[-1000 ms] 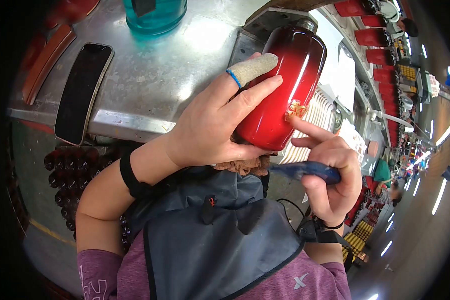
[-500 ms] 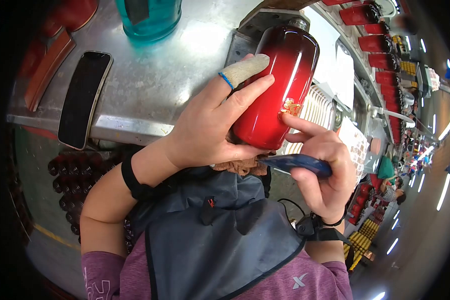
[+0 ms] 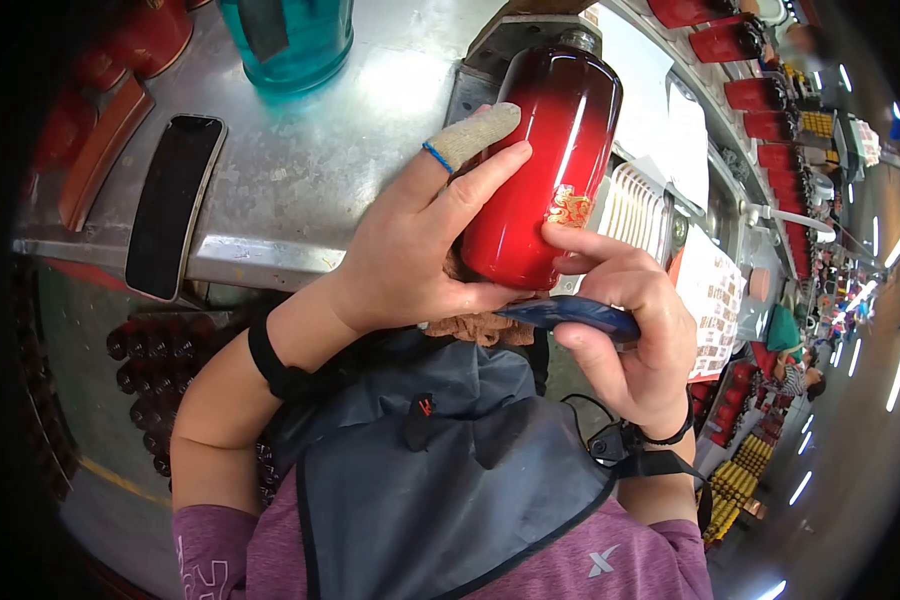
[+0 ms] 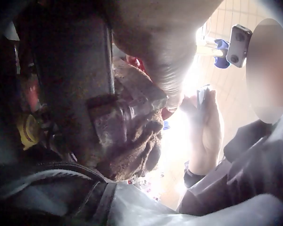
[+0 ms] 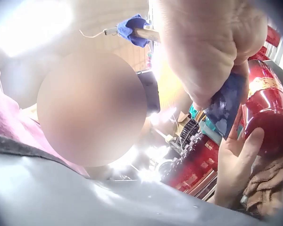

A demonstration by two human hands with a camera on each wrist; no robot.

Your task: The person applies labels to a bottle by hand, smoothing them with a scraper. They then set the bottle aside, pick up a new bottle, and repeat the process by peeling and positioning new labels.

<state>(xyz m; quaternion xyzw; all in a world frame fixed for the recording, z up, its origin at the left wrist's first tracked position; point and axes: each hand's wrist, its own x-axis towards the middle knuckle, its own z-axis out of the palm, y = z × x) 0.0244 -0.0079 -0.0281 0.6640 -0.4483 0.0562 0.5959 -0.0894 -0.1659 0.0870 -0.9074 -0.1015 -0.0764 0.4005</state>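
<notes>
Holding red bottle (image 3: 558,135), blue tool (image 3: 585,315)

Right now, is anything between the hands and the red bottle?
Nothing visible but a pale finger cover on the left hand, which grips the red bottle; the right hand's bare fingertip touches it beside the gold emblem.

White X (image 3: 601,562), seemingly, on shirt (image 3: 652,566)

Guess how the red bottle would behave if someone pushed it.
The bottle might roll if laid down, given its rounded sides. Its glossy surface may be slippery. It seems stiff: no dent shows beside the left hand.
</notes>
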